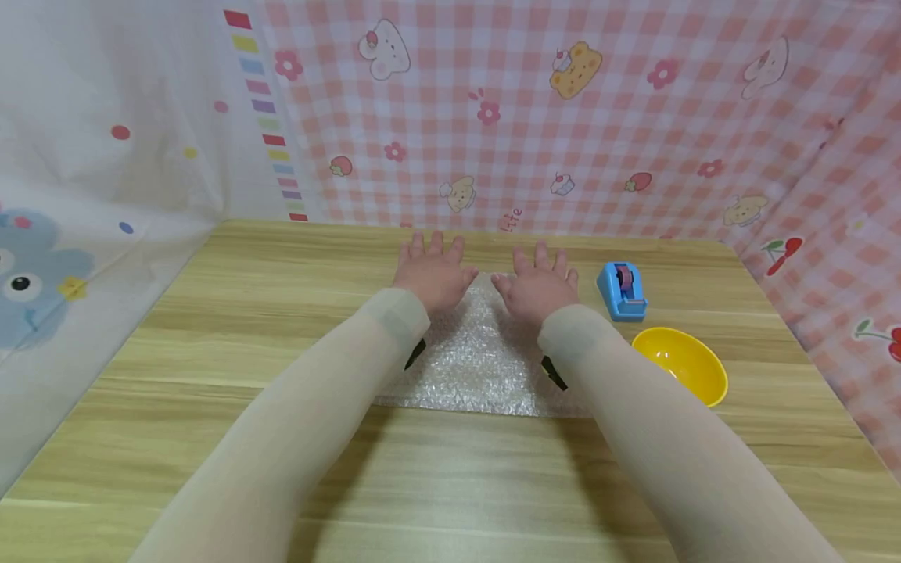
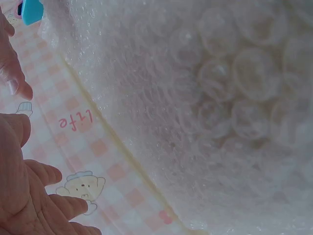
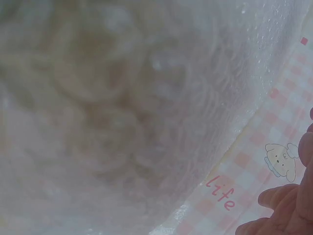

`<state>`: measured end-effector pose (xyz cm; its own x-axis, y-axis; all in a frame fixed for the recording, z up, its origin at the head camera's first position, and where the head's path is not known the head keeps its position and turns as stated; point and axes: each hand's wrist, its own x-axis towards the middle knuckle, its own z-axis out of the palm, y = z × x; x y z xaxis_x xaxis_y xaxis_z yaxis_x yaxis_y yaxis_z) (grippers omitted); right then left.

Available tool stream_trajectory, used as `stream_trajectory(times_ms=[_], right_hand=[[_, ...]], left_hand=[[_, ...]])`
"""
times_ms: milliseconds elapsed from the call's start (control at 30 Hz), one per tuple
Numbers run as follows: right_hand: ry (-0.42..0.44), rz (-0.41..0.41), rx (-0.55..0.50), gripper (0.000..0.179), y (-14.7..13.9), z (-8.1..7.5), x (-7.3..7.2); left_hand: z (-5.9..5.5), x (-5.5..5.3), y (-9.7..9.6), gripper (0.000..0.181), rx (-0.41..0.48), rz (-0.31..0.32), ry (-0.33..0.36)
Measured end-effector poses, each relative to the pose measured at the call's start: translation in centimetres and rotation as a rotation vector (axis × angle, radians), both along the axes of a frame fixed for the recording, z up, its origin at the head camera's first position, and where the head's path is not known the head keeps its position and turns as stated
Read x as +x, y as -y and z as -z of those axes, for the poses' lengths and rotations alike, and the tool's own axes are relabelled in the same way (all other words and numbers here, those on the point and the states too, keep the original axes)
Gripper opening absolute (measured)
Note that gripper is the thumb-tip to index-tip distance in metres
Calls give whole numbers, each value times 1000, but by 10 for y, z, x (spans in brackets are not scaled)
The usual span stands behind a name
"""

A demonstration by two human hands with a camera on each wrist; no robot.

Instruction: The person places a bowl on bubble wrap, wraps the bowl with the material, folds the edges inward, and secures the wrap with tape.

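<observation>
A sheet of clear bubble wrap (image 1: pixel 479 367) lies on the wooden table (image 1: pixel 450 477) in the head view, its middle partly covered by both forearms. Over its far left part is my left hand (image 1: pixel 436 280), palm down with the fingers spread and straight. My right hand (image 1: pixel 539 291) mirrors it over the far right part, thumb pointing inward toward the other thumb. Neither hand grips anything. Whether the palms touch the wrap cannot be told. Up close, the bubbles fill much of both wrist views, blurred in the right one.
To the right of the wrap stands a blue tape dispenser (image 1: pixel 622 293) with a roll in it. Nearer, a yellow bowl (image 1: pixel 704 367) is partly hidden by the right forearm. A pink checked cloth (image 1: pixel 436 94) hangs behind the table and a white one (image 1: pixel 162 102) on the left.
</observation>
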<state>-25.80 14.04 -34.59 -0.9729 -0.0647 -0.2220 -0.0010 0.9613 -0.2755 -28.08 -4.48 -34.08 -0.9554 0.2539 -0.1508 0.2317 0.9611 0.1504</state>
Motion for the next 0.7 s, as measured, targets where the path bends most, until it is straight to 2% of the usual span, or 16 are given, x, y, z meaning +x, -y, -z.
stream_trajectory(times_ms=[267,333,433,567,700], right_hand=[[1,7,-3,76,-2,-2,0],[-4,2,4,77,-2,-7,2],[-11,-29,35,75,-3,-22,8],[38,-69,69,70,-15,-51,29],[28,-104,143,61,-47,-67,67]], left_hand=[[-1,0,1,72,1,9,-6],[-2,0,3,72,3,9,-2],[-3,-1,8,72,6,4,3],[-3,-2,18,73,9,11,16],[-1,-4,31,73,-5,26,27]])
